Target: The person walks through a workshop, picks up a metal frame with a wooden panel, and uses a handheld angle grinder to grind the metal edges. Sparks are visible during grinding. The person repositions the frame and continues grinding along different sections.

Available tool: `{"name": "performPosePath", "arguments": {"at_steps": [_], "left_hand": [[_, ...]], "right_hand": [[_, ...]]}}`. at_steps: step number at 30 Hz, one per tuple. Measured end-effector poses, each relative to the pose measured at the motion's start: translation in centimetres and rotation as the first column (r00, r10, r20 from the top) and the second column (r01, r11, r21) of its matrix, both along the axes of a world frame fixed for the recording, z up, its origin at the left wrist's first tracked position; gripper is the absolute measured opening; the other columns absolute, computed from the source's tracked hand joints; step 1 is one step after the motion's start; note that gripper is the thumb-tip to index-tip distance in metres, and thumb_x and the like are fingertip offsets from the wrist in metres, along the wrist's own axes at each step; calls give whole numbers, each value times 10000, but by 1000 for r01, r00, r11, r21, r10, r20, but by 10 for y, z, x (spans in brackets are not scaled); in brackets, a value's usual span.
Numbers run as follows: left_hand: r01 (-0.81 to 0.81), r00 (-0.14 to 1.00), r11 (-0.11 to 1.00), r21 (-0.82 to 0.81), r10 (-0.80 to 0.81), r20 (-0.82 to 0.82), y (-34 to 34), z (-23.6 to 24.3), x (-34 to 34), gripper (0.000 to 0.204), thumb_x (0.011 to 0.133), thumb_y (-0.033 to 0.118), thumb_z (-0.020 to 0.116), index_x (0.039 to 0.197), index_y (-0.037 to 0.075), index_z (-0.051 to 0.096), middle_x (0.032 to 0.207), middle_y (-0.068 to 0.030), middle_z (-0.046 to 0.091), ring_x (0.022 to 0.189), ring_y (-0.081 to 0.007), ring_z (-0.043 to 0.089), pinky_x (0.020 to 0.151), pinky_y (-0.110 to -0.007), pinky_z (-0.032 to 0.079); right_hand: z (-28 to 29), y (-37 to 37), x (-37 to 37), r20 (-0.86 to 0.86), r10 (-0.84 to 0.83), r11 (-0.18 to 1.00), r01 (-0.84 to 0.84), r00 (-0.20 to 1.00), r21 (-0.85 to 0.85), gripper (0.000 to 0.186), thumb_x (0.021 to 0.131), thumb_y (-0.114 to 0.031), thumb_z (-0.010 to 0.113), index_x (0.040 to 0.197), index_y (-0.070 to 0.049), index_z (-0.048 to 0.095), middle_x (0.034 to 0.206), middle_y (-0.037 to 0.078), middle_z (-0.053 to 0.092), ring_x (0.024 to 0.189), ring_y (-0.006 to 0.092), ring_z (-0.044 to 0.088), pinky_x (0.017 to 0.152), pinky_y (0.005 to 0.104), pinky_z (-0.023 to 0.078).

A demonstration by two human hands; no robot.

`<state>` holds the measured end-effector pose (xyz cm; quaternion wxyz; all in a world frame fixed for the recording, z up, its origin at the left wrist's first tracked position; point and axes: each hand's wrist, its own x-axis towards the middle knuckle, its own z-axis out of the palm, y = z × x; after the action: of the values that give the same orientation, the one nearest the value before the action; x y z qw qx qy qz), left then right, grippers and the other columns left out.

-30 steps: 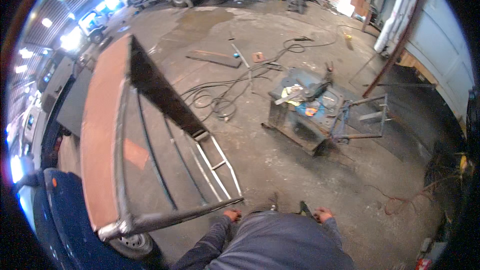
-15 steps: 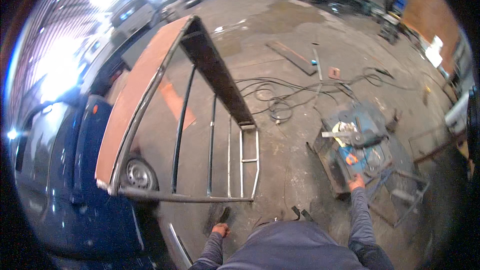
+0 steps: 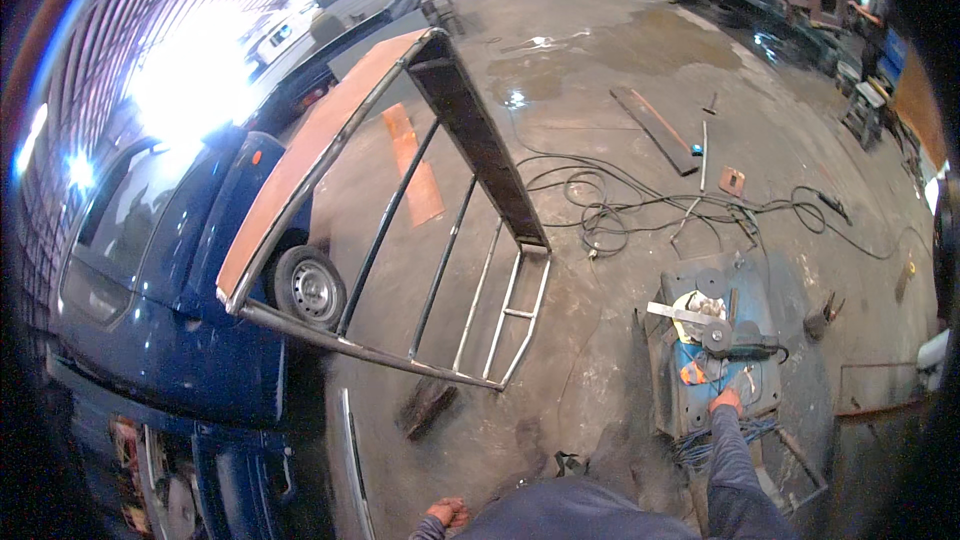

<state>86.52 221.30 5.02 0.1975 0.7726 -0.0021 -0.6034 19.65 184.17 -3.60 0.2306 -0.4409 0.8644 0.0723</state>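
Note:
My right hand (image 3: 724, 400) is at the near edge of a blue metal work stand (image 3: 692, 418), its fingers drawn together. Whatever they may grip is too small to make out. Just beyond it on the stand lie an angle grinder (image 3: 748, 348), a flat light metal bar (image 3: 672, 314), a grey disc (image 3: 711, 283) and an orange piece (image 3: 692, 373). Low beside my body, my left hand (image 3: 447, 512) is loosely curled and nothing shows in it. A tall welded metal frame (image 3: 380, 348) with a reddish-brown panel stands ahead to the left, apart from both hands.
A blue vehicle (image 3: 200, 340) fills the left side. Black cables (image 3: 600, 210) coil across the floor ahead. Beyond them lies a long metal channel (image 3: 655, 130). A metal strip (image 3: 354, 460) lies near my left. Another person (image 3: 872, 30) is far right.
My view has swung, so the frame and stand appear shifted. My right hand stays at the stand's near edge. My left hand now appears lower, closer to my body.

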Motion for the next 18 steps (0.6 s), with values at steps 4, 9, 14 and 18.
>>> {"name": "performPosePath", "arguments": {"at_steps": [4, 9, 14, 18], "left_hand": [[-264, 964, 964, -8, 264, 18, 27, 14, -5, 280, 1005, 95, 544, 1278, 33, 556, 1027, -145, 696, 798, -260, 707, 607, -416, 598], [186, 976, 982, -28, -181, 123, 56, 11, -7, 147, 984, 88, 552, 1110, 52, 619, 902, -111, 676, 691, -223, 665, 547, -383, 563], [252, 964, 967, 36, -254, 79, 57, -10, -15, 262, 1029, 212, 487, 1215, 103, 635, 1057, -109, 711, 843, -241, 714, 662, -387, 597], [-200, 980, 978, -54, 201, 1, 56, -28, -15, 316, 1001, 183, 590, 1301, 84, 586, 1100, -128, 715, 855, -272, 730, 669, -422, 627]], "right_hand": [[-4, -18, -10, -12, 59, 990, -57, 998, 130, 324, 862, -251, 713, 1137, -81, 720, 1223, 161, 693, 1158, 344, 659, 963, 468, 547], [-6, -23, -13, -69, 71, 992, -63, 995, 112, 242, 870, -222, 677, 1058, -94, 759, 1177, 152, 725, 1114, 332, 696, 912, 450, 573], [27, -23, -14, -84, 60, 998, -58, 995, 29, 272, 853, -253, 682, 1055, -85, 754, 1132, 169, 733, 1076, 349, 701, 901, 471, 568], [89, -4, 1, -59, 77, 982, -86, 995, -167, 343, 807, -311, 722, 1041, -62, 749, 1120, 189, 729, 1030, 372, 702, 916, 485, 545]]}}
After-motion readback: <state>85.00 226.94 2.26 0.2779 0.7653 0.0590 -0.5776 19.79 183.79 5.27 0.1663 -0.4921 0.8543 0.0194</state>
